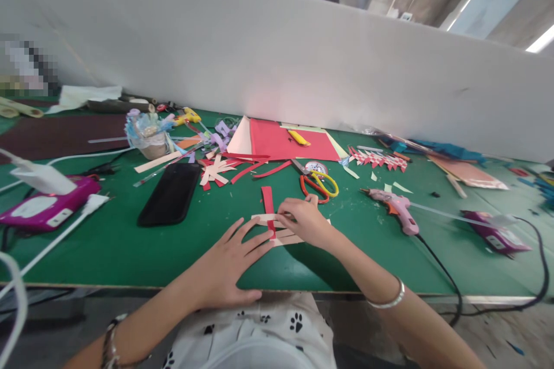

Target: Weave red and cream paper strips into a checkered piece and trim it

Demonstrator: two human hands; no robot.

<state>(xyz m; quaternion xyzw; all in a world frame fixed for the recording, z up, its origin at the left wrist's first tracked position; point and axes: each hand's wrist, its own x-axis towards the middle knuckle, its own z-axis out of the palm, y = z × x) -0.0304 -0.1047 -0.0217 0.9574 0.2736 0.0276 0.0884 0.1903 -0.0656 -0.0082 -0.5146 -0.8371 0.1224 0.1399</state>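
Observation:
My left hand [229,265] lies flat on the green table [130,242], fingers spread, its fingertips pressing on woven cream paper strips [288,236]. A red paper strip [268,203] runs upright through those cream strips. My right hand [305,219] rests over the weave with fingers curled, pinching a cream strip near the red one. Both hands work close to the table's near edge.
A black phone [171,193] lies to the left, red and yellow scissors [320,184] just beyond my right hand. A pink glue gun [396,207] with its cord sits right. Red paper sheets [285,141], loose strips [219,170] and a white partition [277,52] are behind.

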